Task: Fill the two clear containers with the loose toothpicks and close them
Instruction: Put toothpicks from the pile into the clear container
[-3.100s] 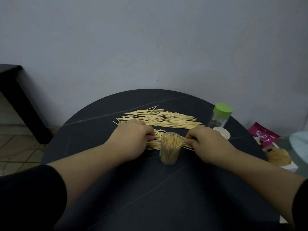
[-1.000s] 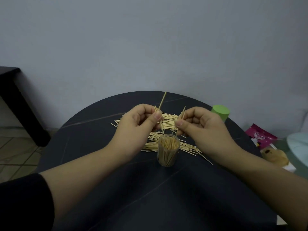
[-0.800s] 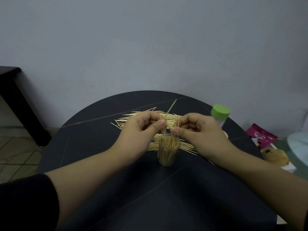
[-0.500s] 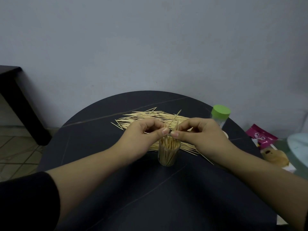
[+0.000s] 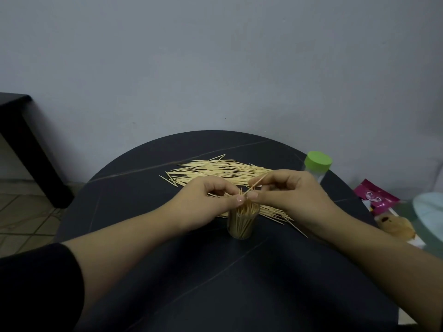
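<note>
Both of our hands have come down from where they were a second ago, lifted well above the open container [image 5: 242, 221], and now meet right over its mouth. Our left hand [image 5: 211, 202] is curled, thumb and forefinger pinched together at the rim; our right hand [image 5: 285, 195] pinches a single toothpick [image 5: 255, 186], which slants up and away while its lower end points into the mouth. Whether the left pinch holds any sticks of its own we cannot tell, since the fingertips hide that spot.

As for progress, we judge the job about midway at best. This container, standing upright near the middle of the dark round table [image 5: 215, 283], looks nearly packed with pale sticks on end, yet has no lid on. A broad scatter of loose toothpicks [image 5: 215, 168] lies flat on the table behind our hands, with more spilling out just beside the container to the right. The second container [image 5: 316, 168], with its green cap on, stands at the far right edge, and how full it is we cannot see.
</note>
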